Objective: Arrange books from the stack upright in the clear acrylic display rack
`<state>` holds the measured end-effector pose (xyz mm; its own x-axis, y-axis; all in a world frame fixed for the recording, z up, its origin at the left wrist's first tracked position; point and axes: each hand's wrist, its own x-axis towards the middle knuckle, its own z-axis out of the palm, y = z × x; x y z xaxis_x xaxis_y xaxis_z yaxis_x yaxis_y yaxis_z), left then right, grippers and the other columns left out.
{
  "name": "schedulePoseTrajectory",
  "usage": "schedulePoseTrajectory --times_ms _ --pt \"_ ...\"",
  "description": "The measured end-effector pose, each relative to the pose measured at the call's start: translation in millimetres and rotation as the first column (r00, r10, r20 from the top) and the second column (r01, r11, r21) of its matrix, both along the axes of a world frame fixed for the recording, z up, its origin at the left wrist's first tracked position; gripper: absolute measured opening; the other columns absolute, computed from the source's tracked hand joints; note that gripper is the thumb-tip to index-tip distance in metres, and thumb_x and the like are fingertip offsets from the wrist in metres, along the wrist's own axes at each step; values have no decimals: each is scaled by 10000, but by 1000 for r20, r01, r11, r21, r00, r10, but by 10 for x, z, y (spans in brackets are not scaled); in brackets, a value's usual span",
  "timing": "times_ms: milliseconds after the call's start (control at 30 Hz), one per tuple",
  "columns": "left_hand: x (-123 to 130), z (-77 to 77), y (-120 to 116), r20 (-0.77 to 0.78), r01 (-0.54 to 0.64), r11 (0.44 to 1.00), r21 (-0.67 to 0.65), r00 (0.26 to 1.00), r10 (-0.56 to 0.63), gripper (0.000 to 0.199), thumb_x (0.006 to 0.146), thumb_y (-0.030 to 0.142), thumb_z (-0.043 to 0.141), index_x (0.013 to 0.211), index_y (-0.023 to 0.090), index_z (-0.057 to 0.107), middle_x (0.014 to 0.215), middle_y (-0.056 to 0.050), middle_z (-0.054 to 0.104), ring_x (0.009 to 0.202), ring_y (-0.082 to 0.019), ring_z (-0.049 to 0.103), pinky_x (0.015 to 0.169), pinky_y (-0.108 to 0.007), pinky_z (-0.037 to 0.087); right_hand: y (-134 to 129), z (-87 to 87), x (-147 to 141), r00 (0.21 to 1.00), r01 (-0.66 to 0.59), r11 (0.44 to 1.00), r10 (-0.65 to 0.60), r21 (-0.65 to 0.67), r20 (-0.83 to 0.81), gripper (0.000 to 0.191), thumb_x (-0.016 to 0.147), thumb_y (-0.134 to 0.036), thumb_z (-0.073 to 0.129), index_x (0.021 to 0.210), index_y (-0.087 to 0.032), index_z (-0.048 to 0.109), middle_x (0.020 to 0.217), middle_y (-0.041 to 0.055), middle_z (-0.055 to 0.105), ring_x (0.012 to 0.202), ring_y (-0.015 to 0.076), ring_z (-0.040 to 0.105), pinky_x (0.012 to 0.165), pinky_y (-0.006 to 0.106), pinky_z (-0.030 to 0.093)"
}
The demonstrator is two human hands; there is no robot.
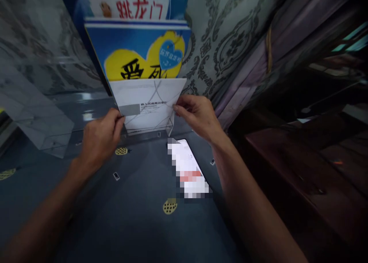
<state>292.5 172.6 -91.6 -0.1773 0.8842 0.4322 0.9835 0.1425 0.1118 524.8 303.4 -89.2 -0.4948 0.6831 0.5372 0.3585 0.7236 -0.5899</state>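
Observation:
A white booklet [149, 96] with a grey block and small print stands upright, leaning on the picture books. My left hand [102, 134] pinches its lower left edge, and my right hand [197, 113] has thumb and forefinger closed on its right edge. Directly behind the booklet rises a blue picture book [100, 44] with a yellow heart. Farther back stands a taller book [140, 4] with red lettering. At the booklet's lower right, a clear bent plastic piece [170, 128] shows, perhaps part of a stand.
A lit phone [191, 167], partly pixelated, lies on the dark blue cloth [138, 217] printed with pineapples. To the left is a translucent panel [37, 109]. Patterned wallpaper [221, 29] is behind, with a curtain [250, 63] and dark wooden furniture [287, 171] on the right.

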Motion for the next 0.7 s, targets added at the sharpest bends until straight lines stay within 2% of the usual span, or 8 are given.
schedulePoseTrajectory --times_ms 300,533,700 --pt "11 2 -12 -75 -41 998 -42 996 37 267 1001 323 413 1031 183 638 826 -64 744 758 -226 710 628 -277 439 -58 63 -65 998 43 992 -47 -115 -38 125 826 -234 569 783 -170 667 724 26 682 695 177 629 627 267 451" --pt "67 83 -12 -87 -106 977 -185 992 91 267 1039 303 386 1121 179 608 923 -79 757 849 -245 724 666 -286 448 -65 34 -112 993 57 989 -70 -138 -97 101 794 -278 605 728 -201 612 687 15 671 657 180 627 608 272 469" --pt "79 103 -17 -78 -90 973 -214 994 75 290 1051 288 360 1151 170 606 1007 -104 752 922 -258 720 712 -300 462 -42 -16 -137 986 71 983 -95 -170 -138 106 779 -293 610 852 -221 584 700 5 659 661 190 633 621 295 518"
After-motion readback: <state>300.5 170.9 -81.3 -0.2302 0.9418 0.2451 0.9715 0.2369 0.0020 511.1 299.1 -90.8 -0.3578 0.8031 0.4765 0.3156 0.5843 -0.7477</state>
